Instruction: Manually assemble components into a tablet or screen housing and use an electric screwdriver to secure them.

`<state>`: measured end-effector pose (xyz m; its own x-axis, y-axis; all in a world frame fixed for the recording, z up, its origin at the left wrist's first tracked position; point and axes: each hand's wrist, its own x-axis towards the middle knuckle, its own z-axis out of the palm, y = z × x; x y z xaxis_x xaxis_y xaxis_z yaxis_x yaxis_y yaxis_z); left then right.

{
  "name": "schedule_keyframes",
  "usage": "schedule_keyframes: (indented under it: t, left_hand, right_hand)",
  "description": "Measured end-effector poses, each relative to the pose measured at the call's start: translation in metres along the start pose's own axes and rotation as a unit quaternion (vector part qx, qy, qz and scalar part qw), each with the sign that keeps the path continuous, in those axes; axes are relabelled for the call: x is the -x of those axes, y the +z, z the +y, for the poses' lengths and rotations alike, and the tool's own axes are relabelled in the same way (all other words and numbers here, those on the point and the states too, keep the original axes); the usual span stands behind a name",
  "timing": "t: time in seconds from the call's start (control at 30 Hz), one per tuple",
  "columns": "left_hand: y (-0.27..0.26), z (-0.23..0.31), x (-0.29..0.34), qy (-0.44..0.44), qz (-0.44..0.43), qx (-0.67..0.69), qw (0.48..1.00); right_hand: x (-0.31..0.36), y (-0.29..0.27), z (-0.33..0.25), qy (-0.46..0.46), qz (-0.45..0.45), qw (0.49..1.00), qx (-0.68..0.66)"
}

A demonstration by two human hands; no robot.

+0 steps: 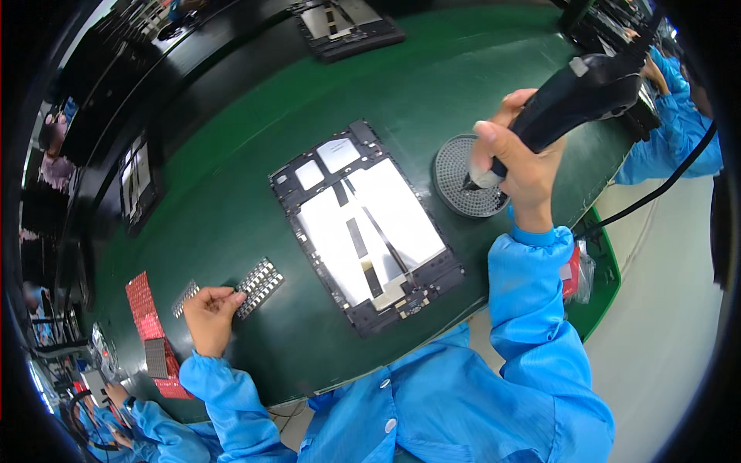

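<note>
My right hand is wrapped round a black electric screwdriver. Its tip points down at a round grey screw tray pitted with small holes. Left of the tray lies an opened tablet, inner side up, with silver battery panels, dark ribbon cables and a small circuit board at its near end. My left hand is closed, thumb and fingers pinching the edge of a sheet of small silvery pieces on the table. A similar sheet shows partly behind that hand.
Red bubble wrap with a dark block lies at the left. Other opened tablets rest at the far side and left. A green bin stands beside the table at right, below the black cable. Co-workers sit at both sides.
</note>
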<state>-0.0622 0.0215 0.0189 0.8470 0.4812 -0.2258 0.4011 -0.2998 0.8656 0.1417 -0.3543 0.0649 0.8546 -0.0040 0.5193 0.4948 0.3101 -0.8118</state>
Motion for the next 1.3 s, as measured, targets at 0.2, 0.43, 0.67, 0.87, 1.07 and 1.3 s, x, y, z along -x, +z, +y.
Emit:
schedule_keyframes:
  t: [0.2, 0.43, 0.67, 0.87, 1.07, 1.3]
  left_hand:
    - [0.028, 0.015, 0.019, 0.245, 0.126, -0.207, 0.939]
    - [0.071, 0.024, 0.015, 0.254, 0.105, -0.128, 0.953]
    - [0.07, 0.021, 0.002, 0.297, 0.173, -0.186, 0.921]
    - [0.091, 0.027, 0.028, 0.309, 0.129, -0.144, 0.931]
    - [0.113, 0.026, 0.035, 0.346, 0.028, -0.089, 0.934]
    - [0.115, 0.028, 0.026, 0.385, -0.037, -0.052, 0.921]
  right_hand:
    - [-0.002, 0.004, 0.012, 0.018, 0.01, 0.999, 0.039]
    - [0.0, 0.007, 0.024, 0.036, -0.006, 0.999, 0.034]
    - [0.001, 0.005, 0.022, 0.013, -0.03, 0.997, 0.073]
    - [0.002, 0.011, 0.02, 0.022, -0.032, 0.997, 0.066]
    - [0.005, 0.027, -0.003, -0.027, 0.022, 0.996, 0.086]
    - [0.016, 0.12, -0.013, -0.028, -0.156, 0.985, -0.066]
